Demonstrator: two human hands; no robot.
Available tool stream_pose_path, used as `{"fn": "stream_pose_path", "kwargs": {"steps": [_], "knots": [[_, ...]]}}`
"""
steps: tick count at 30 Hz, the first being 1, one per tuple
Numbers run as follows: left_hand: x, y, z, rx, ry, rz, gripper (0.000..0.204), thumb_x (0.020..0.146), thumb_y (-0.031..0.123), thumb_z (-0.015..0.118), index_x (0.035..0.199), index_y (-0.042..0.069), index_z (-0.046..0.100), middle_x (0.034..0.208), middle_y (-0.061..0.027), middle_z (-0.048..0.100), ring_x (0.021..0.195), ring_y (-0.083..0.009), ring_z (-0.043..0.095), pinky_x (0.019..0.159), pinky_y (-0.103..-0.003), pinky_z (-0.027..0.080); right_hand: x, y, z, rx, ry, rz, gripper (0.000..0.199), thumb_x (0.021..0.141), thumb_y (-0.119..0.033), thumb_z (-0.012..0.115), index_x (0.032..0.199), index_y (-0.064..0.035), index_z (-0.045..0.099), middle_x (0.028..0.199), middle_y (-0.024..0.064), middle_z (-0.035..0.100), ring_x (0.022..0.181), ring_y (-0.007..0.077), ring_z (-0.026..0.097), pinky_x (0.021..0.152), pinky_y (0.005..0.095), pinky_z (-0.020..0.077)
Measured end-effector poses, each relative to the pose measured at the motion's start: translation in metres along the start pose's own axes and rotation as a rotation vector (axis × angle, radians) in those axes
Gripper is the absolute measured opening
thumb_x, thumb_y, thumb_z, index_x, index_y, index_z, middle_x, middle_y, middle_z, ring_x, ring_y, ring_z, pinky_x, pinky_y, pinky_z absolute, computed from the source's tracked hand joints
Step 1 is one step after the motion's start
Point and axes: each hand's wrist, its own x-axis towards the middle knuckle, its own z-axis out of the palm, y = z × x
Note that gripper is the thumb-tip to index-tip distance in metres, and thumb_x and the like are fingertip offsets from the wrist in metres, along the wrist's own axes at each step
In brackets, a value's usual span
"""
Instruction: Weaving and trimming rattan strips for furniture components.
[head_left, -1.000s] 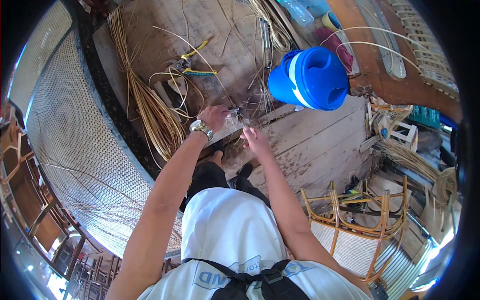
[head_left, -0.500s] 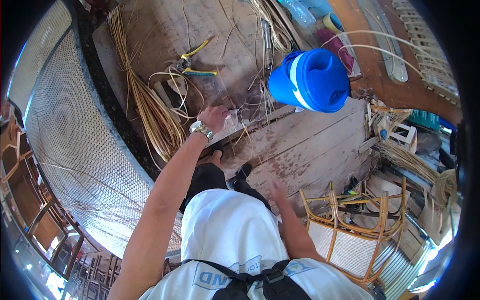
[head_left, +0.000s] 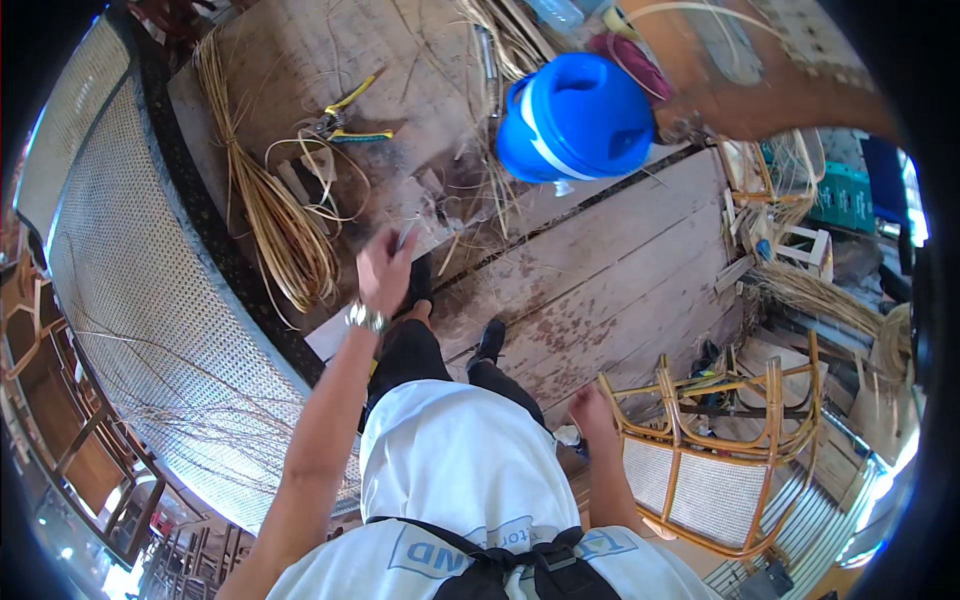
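My left hand (head_left: 383,272), with a watch (head_left: 366,317) on its wrist, is closed with the fingers pinched together over the edge of the wooden platform. A small greyish thing (head_left: 405,234) shows at its fingertips; its kind is too small to tell. Beyond it lie a bundle of rattan strips (head_left: 283,225) and pruning shears (head_left: 345,118) with yellow and green handles. My right hand (head_left: 593,410) hangs low on the right, beside the rattan chair (head_left: 715,465), its fingers smeared by motion.
A blue lidded bucket (head_left: 575,120) stands at the platform's edge. A large woven cane panel (head_left: 170,270) with a dark frame curves along the left. Wooden floorboards (head_left: 600,290) run under my feet. Further rattan bundles (head_left: 810,305) and a green box (head_left: 845,195) are at the right.
My left hand has drawn back toward me and left, away from the scraps on the platform. My right hand has shifted right, toward the rattan chair. The view has turned slightly.
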Motion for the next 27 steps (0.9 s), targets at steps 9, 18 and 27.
{"fn": "stream_pose_path", "kwargs": {"steps": [9, 18, 27], "knots": [[-0.146, -0.003, 0.145, -0.591, -0.818, 0.026, 0.022, 0.098, 0.023, 0.057, 0.102, 0.004, 0.067, 0.076, 0.0019, 0.065, 0.057, -0.0058, 0.049, 0.05, -0.023, 0.039, -0.006, -0.193, 0.145, 0.619, -0.325, 0.112, 0.008, 0.097, -0.016, 0.059, 0.095, -0.0086, 0.057, 0.091, 0.0098, 0.065, 0.063, 0.011, 0.055, 0.049, 0.0208, 0.0436], [-0.136, -0.029, 0.004, 0.07, -0.754, 0.096, 0.032, 0.093, 0.035, 0.063, 0.1, 0.005, 0.069, 0.077, -0.0008, 0.067, 0.059, -0.0066, 0.051, 0.054, -0.024, 0.04, 0.078, -0.262, -0.235, 0.439, 0.086, -0.343, 0.003, 0.096, -0.014, 0.058, 0.097, -0.0109, 0.059, 0.09, 0.0054, 0.065, 0.064, 0.0082, 0.055, 0.052, 0.0217, 0.0412], [-0.168, 0.014, -0.008, 0.189, -0.692, 0.048, 0.028, 0.093, 0.033, 0.065, 0.1, 0.006, 0.068, 0.079, 0.0009, 0.067, 0.065, -0.006, 0.054, 0.055, -0.023, 0.04, 0.097, -0.243, -0.15, -0.909, 0.48, -0.435, 0.047, 0.091, -0.037, 0.059, 0.119, 0.0005, 0.062, 0.116, 0.0212, 0.065, 0.108, 0.0362, 0.062, 0.096, 0.0434, 0.0468]]}}
